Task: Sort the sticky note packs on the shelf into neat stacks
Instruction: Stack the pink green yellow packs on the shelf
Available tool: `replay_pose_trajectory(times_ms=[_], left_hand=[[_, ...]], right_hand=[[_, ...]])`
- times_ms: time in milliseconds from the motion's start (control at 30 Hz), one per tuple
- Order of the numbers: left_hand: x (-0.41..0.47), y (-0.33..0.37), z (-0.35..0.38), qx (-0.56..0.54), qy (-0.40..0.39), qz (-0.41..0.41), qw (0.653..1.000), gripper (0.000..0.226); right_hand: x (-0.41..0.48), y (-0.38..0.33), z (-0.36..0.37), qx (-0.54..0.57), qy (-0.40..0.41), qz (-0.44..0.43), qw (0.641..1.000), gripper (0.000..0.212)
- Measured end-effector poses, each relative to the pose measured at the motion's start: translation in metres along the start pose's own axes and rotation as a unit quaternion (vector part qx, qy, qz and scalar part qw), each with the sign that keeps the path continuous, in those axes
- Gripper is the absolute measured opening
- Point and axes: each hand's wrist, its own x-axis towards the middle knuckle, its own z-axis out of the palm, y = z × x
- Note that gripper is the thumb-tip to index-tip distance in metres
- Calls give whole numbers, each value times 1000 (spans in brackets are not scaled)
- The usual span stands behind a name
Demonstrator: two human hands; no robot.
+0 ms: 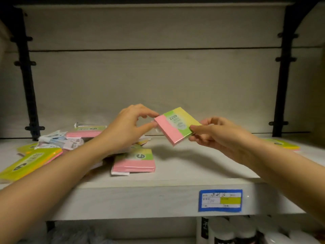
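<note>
Aloft, pack (176,128) edge in right hand (219,137)

One view only, head cam on me: faces straight into the shelf (140,196), tilted slightly down, close range. My left hand (126,127) shows at 9 o'clock off centre, right hand (219,136) at 3 o'clock.

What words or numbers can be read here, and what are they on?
"2209": on the sticky note pack held by the left hand and right hand; the smaller print under it is blurred.
Blue-edged shelf label: print too blurred to read.
Pink pack lying flat: logo and lettering too blurred to read.
</note>
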Motion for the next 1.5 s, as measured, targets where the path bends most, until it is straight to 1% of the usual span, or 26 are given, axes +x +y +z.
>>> replay_pose_trajectory(times_ms=[67, 167, 233, 267, 300, 333, 400, 433, 467, 500, 567, 700, 733, 767, 833, 867, 900, 967, 1033, 1133, 1333, 1433, 1500], left_hand=[[10, 16, 16, -22, 38, -26, 999, 29], [20, 45, 44, -37, 85, -47, 995, 34], [26, 66, 60, -81, 94, -66, 990, 40], [30, 76, 68, -114, 87, -78, 987, 39], [35, 84, 77, -140, 70, -88, 984, 32], [40, 93, 85, -157, 38, -94, 982, 26], [50, 109, 103, -208, -35, -98, 973, 22], [54, 116, 111, -229, -56, -99, 967, 24], [59, 123, 118, -239, -59, -101, 964, 30], [62, 128, 123, -247, -53, -107, 962, 34], [69, 134, 131, -252, -46, -115, 960, 33], [80, 136, 141, -176, -95, -120, 972, 32], [81, 135, 144, -153, -110, -121, 974, 33], [82, 133, 148, -128, -124, -121, 977, 35], [80, 127, 155, -73, -146, -118, 980, 35], [79, 123, 159, -49, -156, -115, 980, 34], [78, 120, 162, -30, -165, -114, 979, 33], [77, 116, 165, 0, -178, -117, 977, 35], [78, 113, 167, 16, -192, -117, 974, 38], [76, 113, 168, 36, -213, -114, 970, 41], [76, 111, 170, 63, -248, -113, 960, 45], [77, 114, 170, 98, -264, -115, 953, 46], [78, 118, 165, 131, -263, -120, 948, 43]], right_hand=[[-3, 0, -14, 72, 14, 4, 997, 19], [-9, -4, -40, 93, 50, 3, 994, 18], [-11, -8, -62, 108, 72, -16, 991, 19], [-12, -11, -74, 116, 80, -24, 990, 19], [-12, -13, -85, 122, 87, -30, 988, 19], [-12, -14, -97, 129, 89, -33, 987, 21], [-9, -15, -117, 133, 80, -30, 987, 22], [-6, -15, -127, 121, 71, -26, 990, 22], [-4, -14, -135, 101, 60, -24, 993, 23], [-1, -14, -143, 77, 47, -23, 996, 22], [6, -14, -158, 25, 18, -22, 999, 19], [26, -15, -174, -123, -39, -7, 992, 17], [31, -11, -176, -178, -38, -12, 983, 21], [36, -6, -177, -253, -29, -23, 967, 25], [44, 4, -177, -414, -7, -61, 908, 28], [47, 8, -176, -468, -2, -76, 881, 28], [49, 11, -176, -507, -1, -83, 858, 29], [53, 14, -177, -571, 1, -83, 817, 40], [55, 18, -178, -615, 3, -82, 784, 47], [56, 22, -178, -646, -2, -86, 758, 48], [58, 28, -183, -675, -30, -67, 734, 43], [52, 25, -181, -683, -29, -61, 727, 47], [42, 17, -178, -691, -5, -93, 716, 53]])
